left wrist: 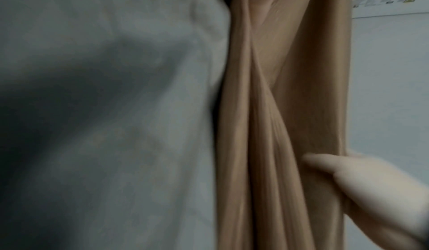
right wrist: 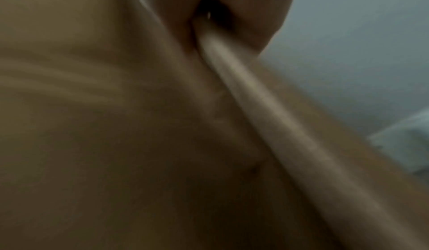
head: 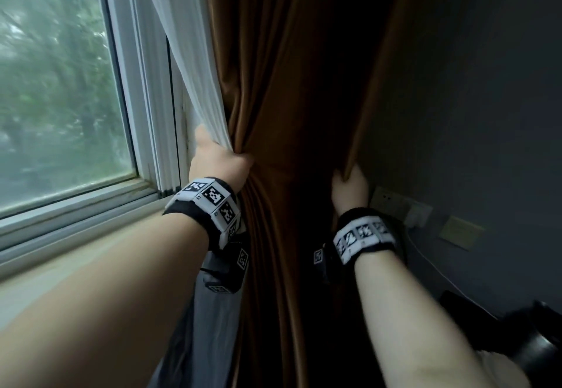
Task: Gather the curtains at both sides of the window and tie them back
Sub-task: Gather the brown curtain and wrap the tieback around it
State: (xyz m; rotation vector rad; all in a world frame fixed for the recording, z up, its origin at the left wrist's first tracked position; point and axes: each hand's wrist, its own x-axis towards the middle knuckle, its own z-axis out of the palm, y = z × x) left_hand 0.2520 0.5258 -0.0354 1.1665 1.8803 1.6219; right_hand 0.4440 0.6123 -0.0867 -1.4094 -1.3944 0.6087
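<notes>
A brown curtain (head: pixel 289 83) hangs in bunched folds right of the window, with a white sheer curtain (head: pixel 188 53) beside it on the window side. My left hand (head: pixel 222 156) grips the sheer and the brown curtain's left edge together at sill height. My right hand (head: pixel 349 181) grips the brown curtain's right edge, close to the wall. The left wrist view shows the brown folds (left wrist: pixel 267 107) drawn together, with fingers (left wrist: pixel 348 171) on their right edge. In the blurred right wrist view, my right hand (right wrist: pixel 255 6) pinches a narrow fold (right wrist: pixel 267 116) of the curtain. No tie-back is in view.
The window (head: pixel 60 98) and its white frame fill the left, above a pale sill (head: pixel 76 260). On the dark wall at right are sockets (head: pixel 392 202), a plugged-in charger (head: pixel 419 214) with a cable, and a dark object (head: pixel 532 342) below. Grey cloth (head: pixel 206 327) hangs under my left arm.
</notes>
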